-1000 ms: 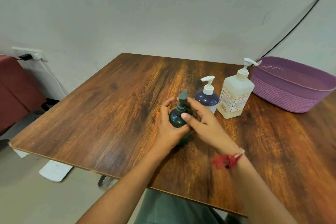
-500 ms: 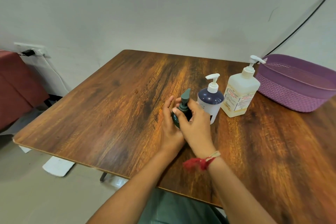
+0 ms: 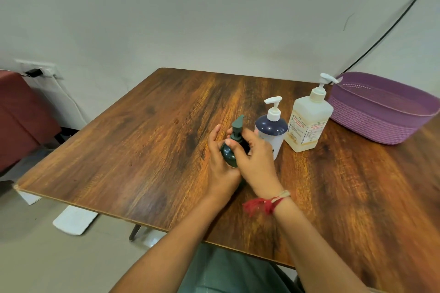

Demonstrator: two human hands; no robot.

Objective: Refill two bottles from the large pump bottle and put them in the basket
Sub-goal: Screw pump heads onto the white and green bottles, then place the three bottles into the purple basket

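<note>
Your left hand (image 3: 220, 169) wraps the small green bottle (image 3: 227, 157), held between your hands; your right hand (image 3: 257, 162) pinches its neck. Smooth, round, probably slippery — hold the belly firmly, twist at the neck.

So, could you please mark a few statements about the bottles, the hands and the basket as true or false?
1. The left hand and the right hand both hold the dark green bottle. True.
2. The navy bottle lies on its side. False: it stands upright, just behind the right hand.
3. The large pale pump bottle stands between the navy bottle and the purple basket. True.
4. A bottle already sits in the basket. False: all three bottles are outside it.
5. The red thread band is on the left wrist. False: it is on the right wrist.
</note>
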